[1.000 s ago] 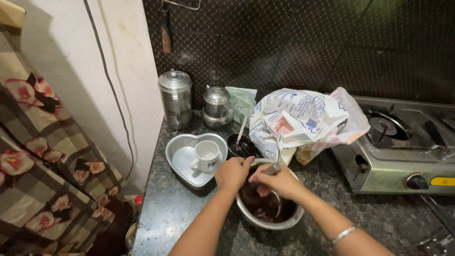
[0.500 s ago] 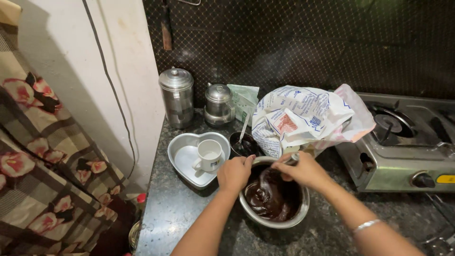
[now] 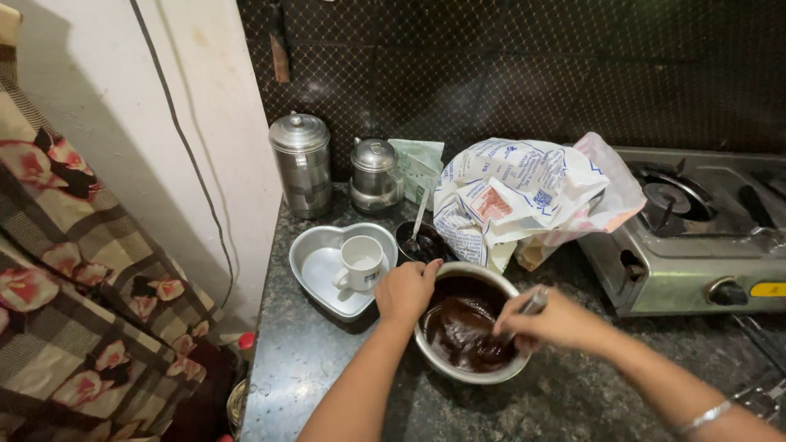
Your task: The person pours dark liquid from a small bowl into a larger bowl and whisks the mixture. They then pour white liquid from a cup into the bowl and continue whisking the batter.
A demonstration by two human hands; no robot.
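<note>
Steel bowl (image 3: pixel 446 368): one, holding glossy dark-brown batter. Left hand (image 3: pixel 407 290) clamps its rim at 10 o'clock; right hand (image 3: pixel 557 321) is closed on one spoon handle (image 3: pixel 532 304) at 3 o'clock.

- A home kitchen, small and plain.
- A gas stove (image 3: pixel 696 233) stands at the right on a dark stone counter (image 3: pixel 327 368).
- Two steel canisters (image 3: pixel 301 164) sit at the far edge, against a dark tiled wall (image 3: pixel 508 74).
- A steel bowl (image 3: pixel 467 331) of dark batter, a heart-shaped tin (image 3: pixel 315 262) with a cup (image 3: pixel 360 262) in it, and a flour bag (image 3: pixel 516 192) lie near the middle.
- A flowered curtain (image 3: pixel 74 295) hangs at the left.
</note>
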